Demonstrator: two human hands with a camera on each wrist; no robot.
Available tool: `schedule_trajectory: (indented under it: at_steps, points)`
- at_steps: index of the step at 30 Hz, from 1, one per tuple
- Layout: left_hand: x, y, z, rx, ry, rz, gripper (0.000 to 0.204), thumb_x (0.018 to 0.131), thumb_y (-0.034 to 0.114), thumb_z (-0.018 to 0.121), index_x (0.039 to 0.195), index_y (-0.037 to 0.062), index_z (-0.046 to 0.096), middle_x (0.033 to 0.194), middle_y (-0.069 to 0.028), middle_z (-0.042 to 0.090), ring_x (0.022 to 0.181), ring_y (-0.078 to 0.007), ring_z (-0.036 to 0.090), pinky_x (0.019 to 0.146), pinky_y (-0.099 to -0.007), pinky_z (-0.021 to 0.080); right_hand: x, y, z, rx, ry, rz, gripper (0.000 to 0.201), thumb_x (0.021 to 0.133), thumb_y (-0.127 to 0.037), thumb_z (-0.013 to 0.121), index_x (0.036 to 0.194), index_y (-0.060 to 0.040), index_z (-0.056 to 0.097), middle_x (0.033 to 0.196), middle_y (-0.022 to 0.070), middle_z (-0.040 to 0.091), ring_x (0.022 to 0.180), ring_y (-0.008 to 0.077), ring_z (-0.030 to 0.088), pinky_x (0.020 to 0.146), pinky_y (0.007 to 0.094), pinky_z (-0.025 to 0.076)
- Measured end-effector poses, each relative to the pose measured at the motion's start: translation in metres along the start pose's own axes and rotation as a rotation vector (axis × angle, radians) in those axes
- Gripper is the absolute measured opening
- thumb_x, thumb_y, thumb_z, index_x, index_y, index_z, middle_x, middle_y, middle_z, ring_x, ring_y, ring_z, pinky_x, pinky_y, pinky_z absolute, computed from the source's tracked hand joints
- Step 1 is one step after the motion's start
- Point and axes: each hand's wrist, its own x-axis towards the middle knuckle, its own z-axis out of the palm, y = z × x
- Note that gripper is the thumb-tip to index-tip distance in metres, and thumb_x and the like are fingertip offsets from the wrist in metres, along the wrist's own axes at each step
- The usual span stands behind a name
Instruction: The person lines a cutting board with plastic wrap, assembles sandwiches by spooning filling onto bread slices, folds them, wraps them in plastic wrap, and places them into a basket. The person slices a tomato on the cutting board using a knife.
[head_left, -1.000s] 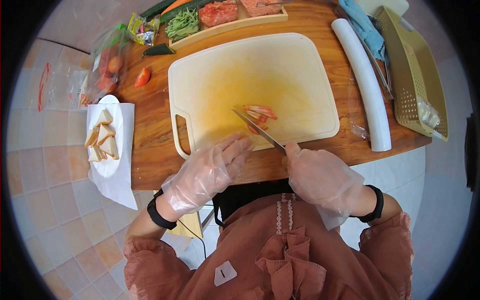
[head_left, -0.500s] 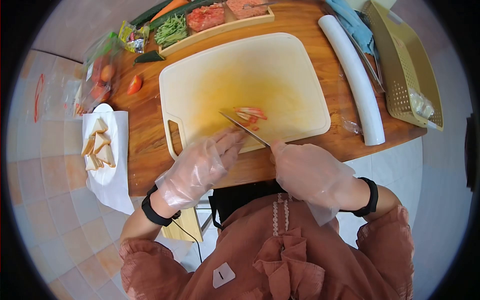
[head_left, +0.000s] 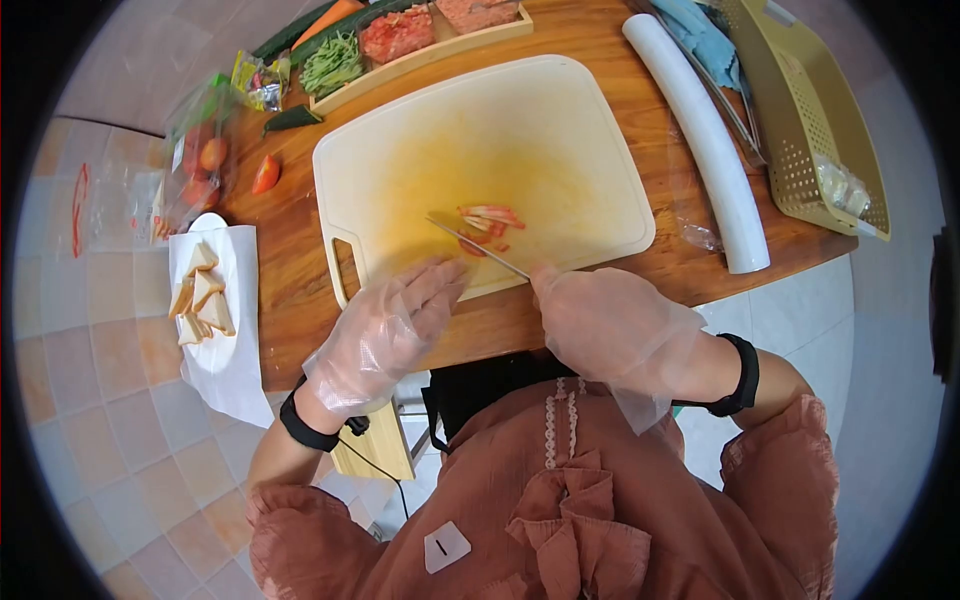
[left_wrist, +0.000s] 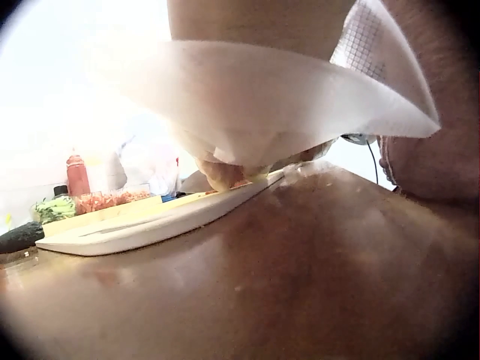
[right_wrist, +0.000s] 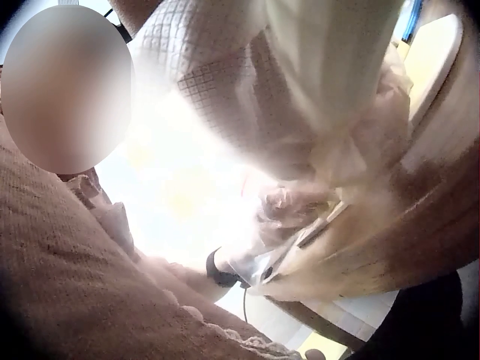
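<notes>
In the head view, my right hand (head_left: 620, 325), in a clear plastic glove, grips a knife (head_left: 490, 254) whose blade slants over the near part of the cutting board (head_left: 580, 100). Thin red-and-white strips (head_left: 490, 215) lie just beyond the blade, with small red pieces (head_left: 470, 246) right at it. My left hand (head_left: 385, 325), gloved too, reaches over the board's near edge, its fingers extended together close to the blade. Its fingertips (left_wrist: 221, 176) come down at the board in the left wrist view. Glove and glare hide most of the grip in the right wrist view.
Sandwich triangles (head_left: 205, 295) lie on a white plate at left. Bagged tomatoes (head_left: 205, 165), a tomato wedge (head_left: 266, 174) and a cucumber end (head_left: 292, 119) sit left of the board. Beyond is a divided wooden tray (head_left: 430, 55). A white roll (head_left: 700, 150) and a basket (head_left: 800, 130) stand right.
The head view has shifted, moving the board leftward in frame. The knife and my left fingers have moved slightly left along the board. My right hand keeps its grip on the knife.
</notes>
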Motion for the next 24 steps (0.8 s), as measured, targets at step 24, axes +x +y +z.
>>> schedule_trajectory:
  at_steps: [24]
  points:
    - [0.045, -0.066, -0.001, -0.297, 0.132, -0.035, 0.01, 0.084, 0.007, 0.067, 0.089, -0.0013, 0.068, 0.09, -0.0163, 0.066, 0.084, -0.0371, 0.064, 0.075, -0.0418, 0.053, 0.007, -0.012, 0.001, -0.023, -0.044, 0.11, 0.025, 0.091, -0.005, 0.053, 0.111, 0.0098, 0.055, 0.072, 0.0199, 0.066, 0.07, 0.0375, 0.068, 0.065, 0.0452, 0.055]
